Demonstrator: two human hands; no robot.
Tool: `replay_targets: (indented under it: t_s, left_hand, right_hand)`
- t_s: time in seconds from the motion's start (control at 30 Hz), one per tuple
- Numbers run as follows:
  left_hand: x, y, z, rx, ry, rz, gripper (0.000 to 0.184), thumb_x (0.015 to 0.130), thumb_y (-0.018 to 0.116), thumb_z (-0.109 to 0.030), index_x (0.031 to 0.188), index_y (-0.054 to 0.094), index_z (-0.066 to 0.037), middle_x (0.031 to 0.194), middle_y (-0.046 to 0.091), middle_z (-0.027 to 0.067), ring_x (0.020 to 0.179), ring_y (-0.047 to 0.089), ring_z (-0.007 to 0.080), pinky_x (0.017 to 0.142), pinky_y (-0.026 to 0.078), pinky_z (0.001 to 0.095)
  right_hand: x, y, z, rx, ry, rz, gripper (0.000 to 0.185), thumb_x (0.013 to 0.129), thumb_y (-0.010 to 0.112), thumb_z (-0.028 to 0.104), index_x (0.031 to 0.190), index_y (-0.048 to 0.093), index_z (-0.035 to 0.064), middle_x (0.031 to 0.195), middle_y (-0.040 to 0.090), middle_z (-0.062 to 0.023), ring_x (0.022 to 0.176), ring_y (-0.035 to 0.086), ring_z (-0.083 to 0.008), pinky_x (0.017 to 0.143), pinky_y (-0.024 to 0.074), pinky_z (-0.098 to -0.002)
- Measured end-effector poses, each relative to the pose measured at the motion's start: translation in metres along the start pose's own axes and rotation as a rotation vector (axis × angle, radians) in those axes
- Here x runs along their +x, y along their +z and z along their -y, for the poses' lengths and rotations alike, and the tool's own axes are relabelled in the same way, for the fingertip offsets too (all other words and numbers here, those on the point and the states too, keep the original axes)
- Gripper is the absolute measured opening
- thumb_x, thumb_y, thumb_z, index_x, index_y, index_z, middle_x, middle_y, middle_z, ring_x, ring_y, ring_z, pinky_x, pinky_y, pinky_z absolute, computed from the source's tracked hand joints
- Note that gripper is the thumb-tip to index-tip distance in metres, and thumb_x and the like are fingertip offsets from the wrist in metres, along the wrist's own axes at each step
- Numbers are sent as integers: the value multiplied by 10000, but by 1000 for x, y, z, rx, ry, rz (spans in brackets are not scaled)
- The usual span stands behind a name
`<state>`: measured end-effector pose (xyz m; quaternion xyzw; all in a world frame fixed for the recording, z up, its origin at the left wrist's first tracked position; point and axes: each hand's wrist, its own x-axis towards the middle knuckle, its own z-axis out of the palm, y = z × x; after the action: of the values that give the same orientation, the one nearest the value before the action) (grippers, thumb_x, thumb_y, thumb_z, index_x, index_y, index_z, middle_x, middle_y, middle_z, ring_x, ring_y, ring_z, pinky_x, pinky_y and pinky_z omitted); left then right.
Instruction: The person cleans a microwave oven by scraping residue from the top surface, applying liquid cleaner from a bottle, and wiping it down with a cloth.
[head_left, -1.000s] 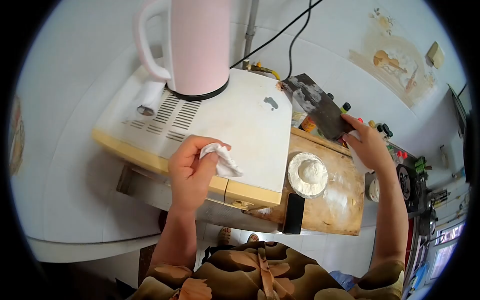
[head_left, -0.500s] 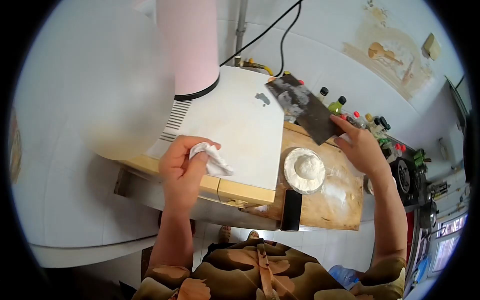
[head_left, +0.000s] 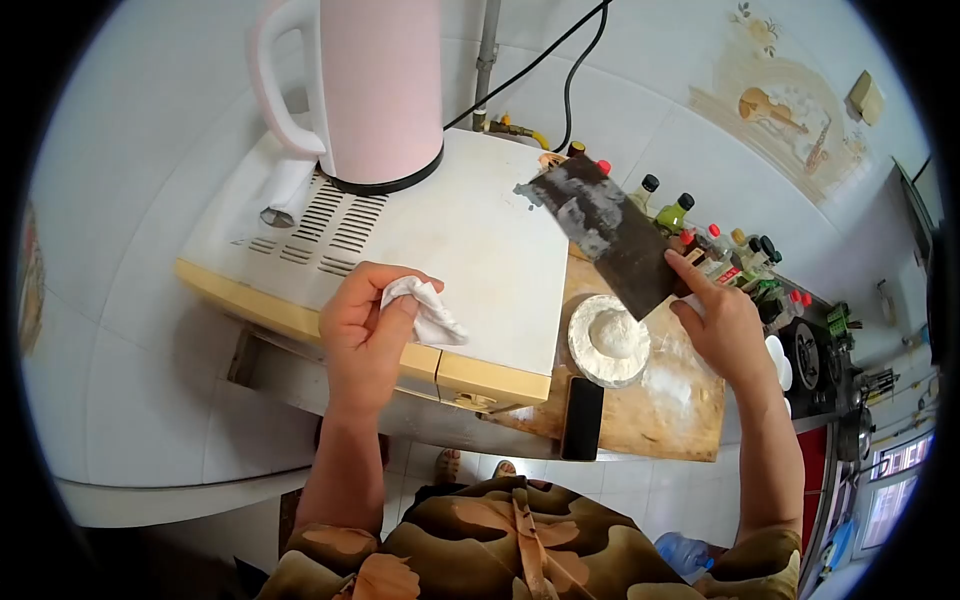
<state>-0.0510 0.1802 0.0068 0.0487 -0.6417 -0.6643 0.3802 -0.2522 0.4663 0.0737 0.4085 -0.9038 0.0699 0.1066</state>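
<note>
My right grip (head_left: 728,330) is partly closing on a smeared dark blade (head_left: 608,235), now tilting nearer the flour bowl (head_left: 607,383) and showing more of its face, leaving the residue easier to inspect. Left of the bowl, my left grip (head_left: 365,345) is pinching a white cloth (head_left: 430,315).

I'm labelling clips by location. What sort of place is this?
Most likely a home kitchen: there is a gas stove, a row of bottles by the wall, and a floury wooden board.
</note>
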Motion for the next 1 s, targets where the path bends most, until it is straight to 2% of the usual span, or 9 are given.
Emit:
replay_targets:
  t_s: [0.13, 0.3, 0.43, 0.53, 0.6, 0.7, 0.87, 1.0]
  left_hand:
    - [-1, -4, -1, 17, -9, 10, 143, 915, 500, 56, 1015, 597, 26, 980, 684, 95, 857, 589, 78, 787, 478, 232]
    - [0, -3, 0, 1, -18, -2, 143, 915, 500, 53, 1012, 599, 22, 978, 685, 91, 863, 594, 80, 796, 481, 235]
    - [0, -4, 1, -21, 0, 6, 144, 912, 502, 52, 1012, 602, 22, 974, 685, 90, 867, 596, 81, 803, 485, 242]
    - [0, -2, -2, -14, -7, 9, 153, 906, 495, 64, 1007, 603, 22, 971, 685, 93, 868, 597, 83, 810, 484, 246]
    - [-1, -4, -2, 6, -7, 0, 154, 905, 494, 67, 1004, 603, 22, 971, 685, 93, 867, 598, 83, 812, 485, 246]
    - [2, -1, -1, 7, -3, 12, 151, 906, 494, 68, 1000, 603, 24, 969, 684, 93, 868, 599, 86, 817, 485, 247]
    - [-1, -2, 0, 5, -9, 18, 142, 908, 499, 61, 999, 603, 27, 969, 683, 97, 869, 601, 90, 816, 482, 244]
    - [1, 0, -1, 21, -20, -7, 138, 908, 501, 61, 997, 602, 29, 972, 684, 98, 860, 597, 87, 807, 477, 236]
  right_hand:
    - [2, 1, 0, 16, 72, 14, 584, 811, 695, 160, 1370, 530, 204, 806, 680, -180, 733, 657, -357, 701, 519, -448]
    - [-1, -4, 9, -7, 0, 55, 587, 811, 695, 171, 1372, 528, 207, 803, 680, -175, 721, 655, -358, 692, 520, -445]
    - [1, -3, -2, -27, 81, 28, 585, 807, 695, 168, 1367, 533, 217, 785, 676, -166, 718, 654, -359, 684, 518, -450]
    - [-3, -1, -4, -7, 18, 27, 584, 806, 694, 161, 1365, 535, 219, 764, 665, -179, 716, 653, -360, 678, 516, -449]
    - [-5, 5, -9, 28, 27, -31, 587, 803, 698, 155, 1364, 537, 222, 752, 658, -190, 719, 655, -358, 674, 516, -443]
    - [-10, 1, -3, -21, 46, 0, 591, 800, 699, 149, 1364, 537, 223, 765, 666, -186, 725, 657, -353, 676, 517, -439]
    - [-13, 4, -9, 45, 73, -7, 579, 797, 702, 142, 1351, 551, 218, 871, 700, -150, 769, 671, -337, 711, 531, -426]
    - [-14, 9, 0, 61, -40, -41, 572, 795, 701, 134, 1342, 559, 221, 970, 702, -140, 823, 677, -326, 731, 544, -415]
